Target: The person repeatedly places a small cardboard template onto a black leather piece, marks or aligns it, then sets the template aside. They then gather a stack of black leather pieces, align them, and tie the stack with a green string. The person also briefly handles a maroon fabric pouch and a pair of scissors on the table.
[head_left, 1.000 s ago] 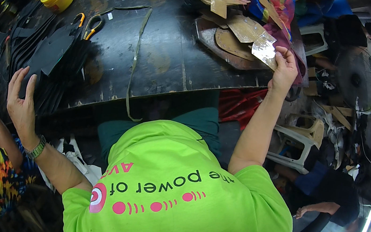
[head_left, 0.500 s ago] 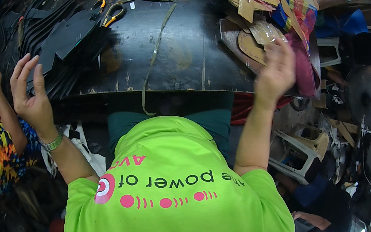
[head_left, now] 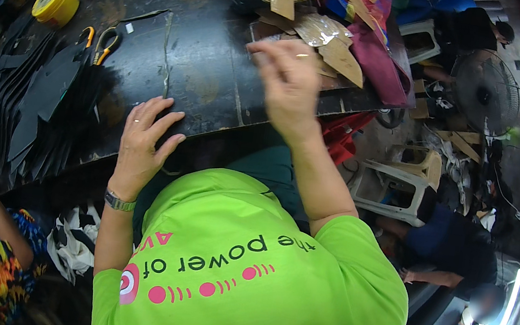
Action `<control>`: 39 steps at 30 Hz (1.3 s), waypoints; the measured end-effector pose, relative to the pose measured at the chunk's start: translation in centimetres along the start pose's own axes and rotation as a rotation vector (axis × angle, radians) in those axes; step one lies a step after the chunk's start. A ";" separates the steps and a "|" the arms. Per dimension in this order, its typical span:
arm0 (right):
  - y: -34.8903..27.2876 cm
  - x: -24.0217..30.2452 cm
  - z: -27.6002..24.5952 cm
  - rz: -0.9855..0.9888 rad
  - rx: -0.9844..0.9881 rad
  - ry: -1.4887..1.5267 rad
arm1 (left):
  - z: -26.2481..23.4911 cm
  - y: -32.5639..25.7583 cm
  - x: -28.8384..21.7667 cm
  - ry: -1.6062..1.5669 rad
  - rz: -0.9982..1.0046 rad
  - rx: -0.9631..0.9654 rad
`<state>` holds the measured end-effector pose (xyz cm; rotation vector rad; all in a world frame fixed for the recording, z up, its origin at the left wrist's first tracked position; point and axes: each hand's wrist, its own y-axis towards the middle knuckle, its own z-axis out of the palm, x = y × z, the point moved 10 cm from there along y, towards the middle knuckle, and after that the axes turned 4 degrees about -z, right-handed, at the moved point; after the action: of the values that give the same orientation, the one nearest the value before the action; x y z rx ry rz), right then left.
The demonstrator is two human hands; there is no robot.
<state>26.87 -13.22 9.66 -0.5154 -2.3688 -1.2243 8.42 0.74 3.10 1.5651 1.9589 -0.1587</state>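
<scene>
- The left hand [head_left: 148, 130] is over the table's near edge, left of the middle, its fingers spread wide; nothing shows in its grip.
- A narrow dark strip [head_left: 167, 50] lies across the table [head_left: 207, 88], running from the far side to the left hand's fingertips; whether they touch it, I cannot tell.
- The right hand [head_left: 292, 87] is raised over the near right part of the table, blurred, with its fingers bent and partly open; whether it has hold of anything, I cannot tell.
- Just beyond the right hand, brown flat pieces [head_left: 341, 61] lie in an overlapping pile at the far right, some with a shiny clear surface.
- A plum-coloured cloth [head_left: 380, 66] lies right of that pile, by the table's right end.
- Scissors [head_left: 99, 55] with orange and black handles lie on the left, beside fanned black sheets [head_left: 50, 93].
- A yellow tub [head_left: 56, 4] stands at the far left, beyond the sheets.
- A co-worker's arm [head_left: 0, 212] shows at the near left, and a fan [head_left: 485, 94] stands at the far right, off the table.
</scene>
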 end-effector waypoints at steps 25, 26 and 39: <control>-7.1 -23.9 -27.6 0.543 -0.559 -0.314 | 0.8 1.1 1.1 0.061 -0.030 -0.068; -6.9 -23.7 -27.2 0.524 -0.515 -0.396 | 0.8 1.1 1.0 0.059 -0.024 -0.072; -7.6 -21.2 -27.6 0.709 -0.296 -0.907 | 0.8 1.2 0.8 0.091 -0.013 -0.091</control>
<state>46.32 -43.03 7.85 -2.1555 -2.2119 -1.0971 9.72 1.41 2.37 1.5248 2.0172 -0.0044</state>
